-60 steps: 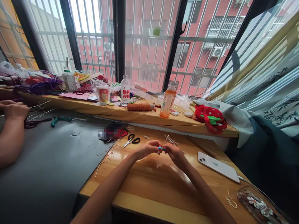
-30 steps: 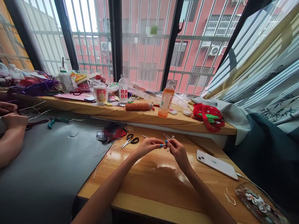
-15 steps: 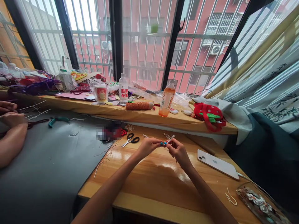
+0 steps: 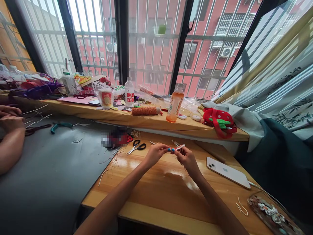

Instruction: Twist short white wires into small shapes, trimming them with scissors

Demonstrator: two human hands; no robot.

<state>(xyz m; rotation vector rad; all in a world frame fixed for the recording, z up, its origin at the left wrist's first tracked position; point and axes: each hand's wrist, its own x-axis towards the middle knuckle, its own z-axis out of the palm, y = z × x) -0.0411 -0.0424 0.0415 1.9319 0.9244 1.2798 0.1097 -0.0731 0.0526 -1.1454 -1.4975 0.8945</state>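
My left hand (image 4: 156, 154) and my right hand (image 4: 188, 160) meet above the wooden table, fingertips with blue nails pinched close together. Between them is a slim white piece (image 4: 180, 147), running from the meeting fingertips up to the right along my right hand. Its exact kind is too small to tell, and the fingers cover its left end. A thin brownish strand hangs below my right hand. Several small pale pieces (image 4: 175, 143) lie on the table just behind the hands. Black-handled scissors (image 4: 137, 146) rest open to the left of my left hand.
A white phone (image 4: 227, 172) with a cable, a cord loop (image 4: 242, 207) and a decorated case (image 4: 274, 212) lie right. On the sill stand an orange thread spool (image 4: 145, 111) and drink bottles (image 4: 175, 103). Another person's hands (image 4: 11, 120) work at far left, near teal-handled pliers (image 4: 61, 126).
The slim white piece has tipped to a flatter angle, its free end lower and further right. My hands stay almost in place. The other person's hands have shifted slightly.
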